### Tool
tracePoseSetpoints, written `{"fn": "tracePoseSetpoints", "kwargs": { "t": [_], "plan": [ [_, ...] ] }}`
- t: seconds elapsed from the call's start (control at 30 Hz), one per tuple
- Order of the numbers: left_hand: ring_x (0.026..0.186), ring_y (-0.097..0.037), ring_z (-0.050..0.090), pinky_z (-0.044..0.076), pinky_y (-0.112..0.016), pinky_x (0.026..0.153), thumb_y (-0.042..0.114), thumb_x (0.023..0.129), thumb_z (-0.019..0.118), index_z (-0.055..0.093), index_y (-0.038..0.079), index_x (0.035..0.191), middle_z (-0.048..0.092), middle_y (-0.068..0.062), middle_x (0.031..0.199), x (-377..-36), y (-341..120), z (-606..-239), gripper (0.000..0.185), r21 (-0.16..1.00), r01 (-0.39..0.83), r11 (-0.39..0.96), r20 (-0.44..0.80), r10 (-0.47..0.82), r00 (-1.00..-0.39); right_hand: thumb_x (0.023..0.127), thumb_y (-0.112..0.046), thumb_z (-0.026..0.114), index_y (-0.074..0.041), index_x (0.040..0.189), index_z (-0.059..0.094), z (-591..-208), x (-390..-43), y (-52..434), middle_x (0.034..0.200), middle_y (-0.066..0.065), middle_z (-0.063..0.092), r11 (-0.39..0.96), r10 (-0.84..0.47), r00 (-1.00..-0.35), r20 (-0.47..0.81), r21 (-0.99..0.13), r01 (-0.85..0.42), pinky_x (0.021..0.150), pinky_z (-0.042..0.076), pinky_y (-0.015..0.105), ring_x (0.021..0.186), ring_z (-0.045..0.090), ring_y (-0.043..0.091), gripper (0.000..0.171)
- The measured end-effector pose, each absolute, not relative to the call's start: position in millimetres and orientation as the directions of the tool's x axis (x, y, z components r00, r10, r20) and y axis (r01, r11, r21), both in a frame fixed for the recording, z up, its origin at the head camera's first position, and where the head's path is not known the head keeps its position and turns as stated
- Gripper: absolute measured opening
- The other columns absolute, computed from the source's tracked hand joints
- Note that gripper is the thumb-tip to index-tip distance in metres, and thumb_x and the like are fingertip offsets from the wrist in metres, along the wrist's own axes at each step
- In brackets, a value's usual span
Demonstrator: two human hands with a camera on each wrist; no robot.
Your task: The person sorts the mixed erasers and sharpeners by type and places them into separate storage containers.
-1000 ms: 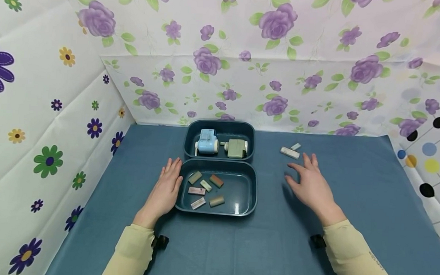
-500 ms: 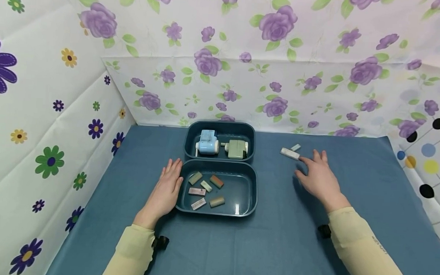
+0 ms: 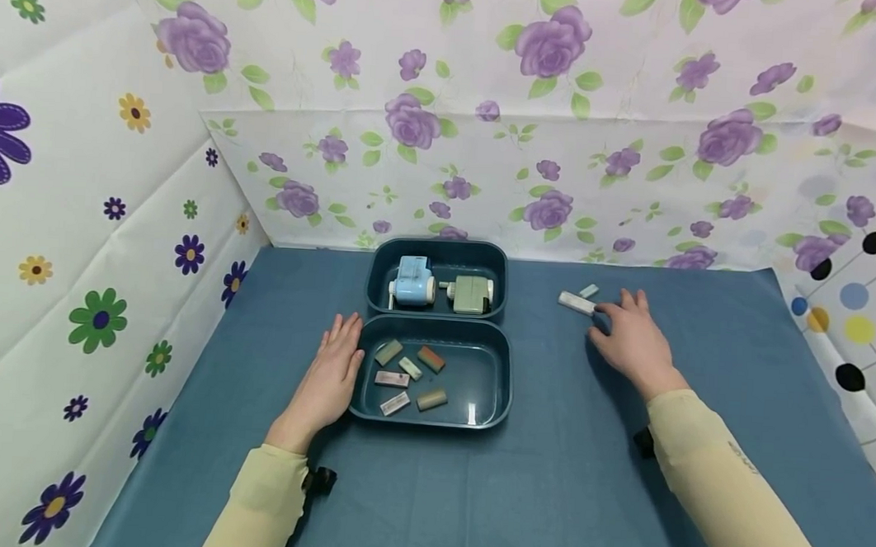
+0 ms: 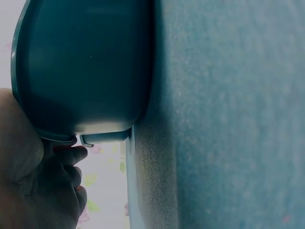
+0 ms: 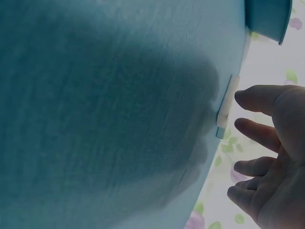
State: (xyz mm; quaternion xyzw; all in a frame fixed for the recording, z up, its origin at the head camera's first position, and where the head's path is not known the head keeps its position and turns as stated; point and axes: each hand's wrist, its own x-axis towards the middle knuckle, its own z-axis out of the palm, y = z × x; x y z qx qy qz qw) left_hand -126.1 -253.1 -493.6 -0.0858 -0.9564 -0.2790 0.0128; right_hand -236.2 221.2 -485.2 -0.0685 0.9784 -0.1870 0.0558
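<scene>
My left hand [image 3: 323, 383] rests with straight fingers along the left side of the front dark teal tray [image 3: 467, 425]; the left wrist view shows the palm against the tray wall [image 4: 90, 62]. My right hand [image 3: 637, 342] reaches to a white eraser [image 3: 577, 303] on the cloth, index fingertip right at its right end. Thumb and fingers [image 5: 259, 99] are spread in the right wrist view, with nothing between them. A smaller pale eraser [image 3: 589, 290] lies just behind the white one. Inside the front tray are several small erasers, including an orange-brown one [image 3: 431, 358] and a pinkish one [image 3: 391, 379].
A second teal tray [image 3: 439, 245] stands directly behind the front one. It holds a blue hand-crank pencil sharpener [image 3: 412, 285] and a green one [image 3: 470, 296]. Blue cloth [image 3: 545, 494] covers the table. Flower-printed sheets [image 3: 473, 168] rise at the back and left.
My right hand moved right and slightly back, then a little left, bringing its index fingertip to the white eraser's end. My left hand stayed on the tray.
</scene>
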Motion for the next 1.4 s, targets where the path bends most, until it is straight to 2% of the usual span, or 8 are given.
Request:
{"fn": "tracePoseSetpoints", "kwargs": {
  "t": [0.5, 0.83, 1.0, 1.2, 1.4],
  "plan": [
    [0.164, -0.037, 0.005, 0.006, -0.056, 0.132, 0.014, 0.117, 0.043, 0.026, -0.004, 0.168, 0.021, -0.02, 0.176, -126.8, -252.7, -492.9, 0.056, 0.538, 0.165, 0.826, 0.071, 0.151, -0.986, 0.105, -0.025, 0.069, -0.003, 0.149, 0.06, -488.7, -263.3, 210.4, 0.168, 0.039, 0.019, 0.926, -0.189, -0.979, -0.07, -0.344, -0.154, 0.115, 0.031, 0.077, 0.159, 0.006, 0.056, 0.05],
    [0.165, -0.036, 0.005, 0.005, -0.055, 0.132, 0.014, 0.117, 0.044, 0.026, -0.003, 0.168, 0.02, -0.019, 0.176, -128.1, -253.2, -493.6, 0.057, 0.542, 0.161, 0.825, 0.067, 0.148, -0.987, 0.106, -0.027, 0.07, -0.006, 0.154, 0.057, -493.8, -275.2, 208.4, 0.168, 0.038, 0.021, 0.941, -0.221, -0.973, -0.06, -0.275, -0.196, 0.109, 0.039, 0.076, 0.158, 0.01, 0.056, 0.053],
    [0.165, -0.036, 0.005, 0.006, -0.055, 0.132, 0.016, 0.118, 0.043, 0.027, -0.003, 0.168, 0.02, -0.018, 0.176, -128.4, -253.6, -493.3, 0.056, 0.536, 0.164, 0.828, 0.07, 0.149, -0.986, 0.105, -0.025, 0.072, -0.004, 0.148, 0.063, -491.2, -281.1, 204.4, 0.164, 0.038, 0.028, 0.947, -0.227, -0.973, -0.048, -0.242, -0.21, 0.103, 0.045, 0.073, 0.154, 0.019, 0.056, 0.048],
    [0.165, -0.035, 0.004, 0.005, -0.055, 0.132, 0.015, 0.117, 0.043, 0.026, -0.003, 0.168, 0.02, -0.018, 0.176, -127.5, -254.3, -493.8, 0.056, 0.535, 0.16, 0.83, 0.067, 0.147, -0.987, 0.105, -0.023, 0.072, -0.003, 0.142, 0.069, -485.2, -284.1, 194.2, 0.166, 0.039, 0.026, 0.952, -0.223, -0.973, -0.056, -0.225, -0.206, 0.107, 0.042, 0.074, 0.157, 0.013, 0.056, 0.042],
    [0.165, -0.035, 0.004, 0.005, -0.055, 0.132, 0.016, 0.117, 0.043, 0.026, -0.003, 0.168, 0.02, -0.018, 0.176, -126.5, -253.8, -494.2, 0.056, 0.538, 0.161, 0.827, 0.067, 0.148, -0.987, 0.104, -0.019, 0.074, 0.0, 0.125, 0.078, -480.3, -283.7, 185.0, 0.165, 0.038, 0.03, 0.958, -0.218, -0.975, -0.054, -0.202, -0.203, 0.103, 0.048, 0.071, 0.159, 0.014, 0.053, 0.029]
  ]
}}
